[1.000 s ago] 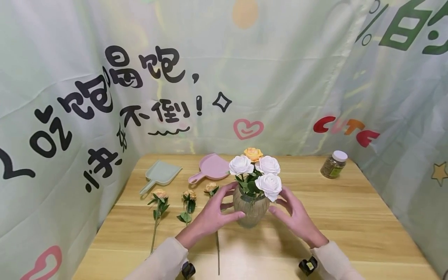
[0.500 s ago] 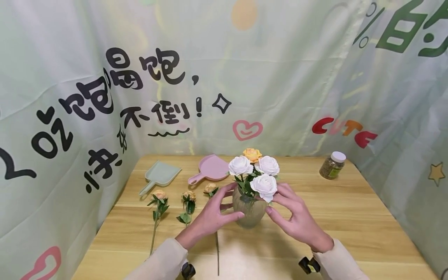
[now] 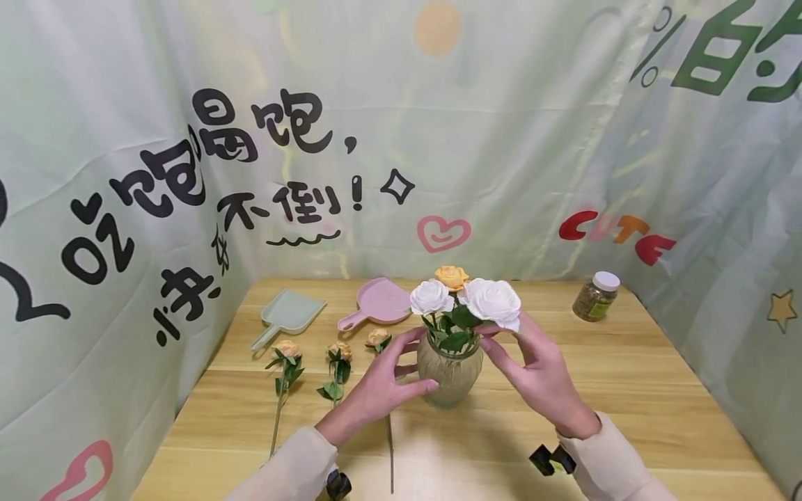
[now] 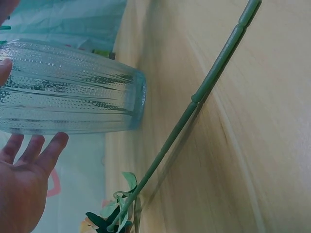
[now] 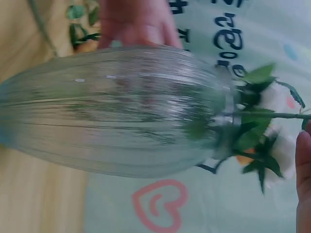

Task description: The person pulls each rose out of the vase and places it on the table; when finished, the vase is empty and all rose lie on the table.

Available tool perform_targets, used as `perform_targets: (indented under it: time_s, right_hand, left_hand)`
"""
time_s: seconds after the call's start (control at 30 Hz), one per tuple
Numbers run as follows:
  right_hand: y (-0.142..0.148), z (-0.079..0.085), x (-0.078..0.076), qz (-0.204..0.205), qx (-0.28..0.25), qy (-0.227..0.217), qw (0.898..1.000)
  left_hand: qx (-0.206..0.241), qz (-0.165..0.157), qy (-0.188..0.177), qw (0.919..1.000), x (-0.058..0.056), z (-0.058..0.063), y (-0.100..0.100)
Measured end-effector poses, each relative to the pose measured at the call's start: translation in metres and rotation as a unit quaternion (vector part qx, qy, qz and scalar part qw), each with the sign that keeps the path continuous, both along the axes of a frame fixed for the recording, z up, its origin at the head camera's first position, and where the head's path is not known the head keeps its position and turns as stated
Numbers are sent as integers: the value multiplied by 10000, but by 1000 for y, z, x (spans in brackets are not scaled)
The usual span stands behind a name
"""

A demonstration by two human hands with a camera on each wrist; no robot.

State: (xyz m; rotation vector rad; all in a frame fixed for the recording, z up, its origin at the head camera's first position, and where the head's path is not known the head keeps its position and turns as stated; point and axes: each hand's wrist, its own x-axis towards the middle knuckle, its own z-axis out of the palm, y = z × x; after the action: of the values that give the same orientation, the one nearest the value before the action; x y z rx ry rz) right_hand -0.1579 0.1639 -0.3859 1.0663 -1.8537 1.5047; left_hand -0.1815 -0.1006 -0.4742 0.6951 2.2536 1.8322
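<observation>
A ribbed glass vase (image 3: 450, 379) stands upright on the table, holding artificial roses. My left hand (image 3: 381, 388) steadies it from the left, thumb in front and fingers around the side; in the left wrist view its fingertips (image 4: 57, 141) meet the glass (image 4: 73, 92). At the right of the rim, my right hand (image 3: 544, 372) pinches a white rose (image 3: 495, 303) below its bloom. That rose's stem (image 5: 279, 115) runs into the vase mouth in the right wrist view. Another white rose (image 3: 432, 297) and a yellow-orange rose (image 3: 452, 277) stand in the vase.
Three peach roses lie left of the vase, including the leftmost rose (image 3: 287, 350) and the middle rose (image 3: 339, 350). Behind them are a pale green dustpan (image 3: 293, 311) and a pink dustpan (image 3: 383, 300). A white-lidded jar (image 3: 596, 297) stands at the back right. Printed curtains surround the table.
My right hand has moved from beside the vase to the front white rose and raised it, so its bloom now covers the white rose behind. My left hand has stayed at the vase.
</observation>
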Motion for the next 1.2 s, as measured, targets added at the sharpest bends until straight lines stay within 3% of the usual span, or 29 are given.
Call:
perform_targets:
  time_s: [0.13,0.27,0.33,0.47,0.57,0.63,0.7,0.8,0.9,1.03,1.2]
  right_hand:
    - [5,21,-6,474,-957,66,9943]
    - [16,45,-12,634,-1999,-18,9778]
    - [24,57,-15,780,-2648,-72,9611]
    - [48,79,-21,988,-4016,-145,9104]
    - [69,84,-24,825,-4476,-467,8892]
    - [83,76,-25,611,-4377,-915,8923]
    - [96,59,-26,344,-3939,-1486,9064]
    - [107,22,-28,-108,-2706,-2337,9338]
    - [111,-15,-30,-458,-1529,-2869,9446]
    - [108,-54,-33,-548,-765,-3332,9382]
    - [99,-89,-34,-605,-144,-4055,9120]
  left_hand:
    - [-1,0,-30,10000,0,-1,0]
    - [-18,23,-23,10000,0,-2,0]
    - [-18,32,-26,10000,0,-2,0]
    - [-13,41,-34,10000,0,-2,-1]
    - [-7,47,-36,10000,1,-3,-1]
    - [-10,57,-52,10000,1,-3,-1]
    - [-11,58,-49,10000,1,-3,-1]
    - [-9,59,-34,10000,0,-3,-1]
    - [7,41,-11,10000,-1,-2,-1]
    - [43,24,-22,10000,-1,-3,-1]
    - [60,17,-16,10000,-1,-3,0]
